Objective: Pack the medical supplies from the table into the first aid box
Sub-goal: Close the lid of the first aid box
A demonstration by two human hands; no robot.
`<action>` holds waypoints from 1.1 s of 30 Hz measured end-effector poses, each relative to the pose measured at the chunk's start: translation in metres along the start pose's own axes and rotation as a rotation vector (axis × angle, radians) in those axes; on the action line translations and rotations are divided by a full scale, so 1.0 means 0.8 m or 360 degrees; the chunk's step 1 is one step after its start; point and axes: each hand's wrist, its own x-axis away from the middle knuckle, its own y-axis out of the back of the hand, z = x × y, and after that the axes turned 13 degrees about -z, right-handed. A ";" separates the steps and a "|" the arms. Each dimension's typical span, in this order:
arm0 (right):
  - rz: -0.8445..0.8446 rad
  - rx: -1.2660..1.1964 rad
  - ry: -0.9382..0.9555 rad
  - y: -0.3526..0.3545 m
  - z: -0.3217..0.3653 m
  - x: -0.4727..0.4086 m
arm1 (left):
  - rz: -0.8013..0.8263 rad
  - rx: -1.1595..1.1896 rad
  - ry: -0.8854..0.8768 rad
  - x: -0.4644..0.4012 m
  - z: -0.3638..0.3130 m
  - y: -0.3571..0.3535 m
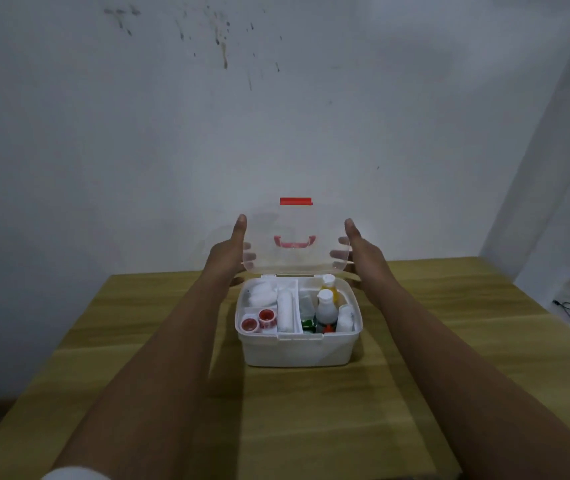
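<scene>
A white first aid box (299,351) stands on the wooden table (138,358), open. Its clear lid (297,258), with a red handle and a red latch (296,201), stands upright. My left hand (231,251) grips the lid's left edge and my right hand (359,252) grips its right edge; fingers show through the plastic. Inside, the left tray holds cotton balls (262,294), a rolled bandage (285,311) and two red tape rolls (259,319). On the right stand white bottles (325,306), one with yellow liquid (331,287).
A stained white wall rises just behind the table. A white pillar (553,168) stands at the right, with a black cable (569,306) on the floor beside it. The table's edges fall away at left and right.
</scene>
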 end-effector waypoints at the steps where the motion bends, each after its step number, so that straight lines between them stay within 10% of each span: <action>1: -0.0002 -0.0029 0.0017 0.002 0.007 0.007 | -0.0012 0.0022 -0.0032 0.009 -0.005 0.004; 33: 0.0198 0.0678 0.0905 0.043 -0.074 0.127 | -0.0023 -0.0695 -0.0942 0.150 0.109 0.043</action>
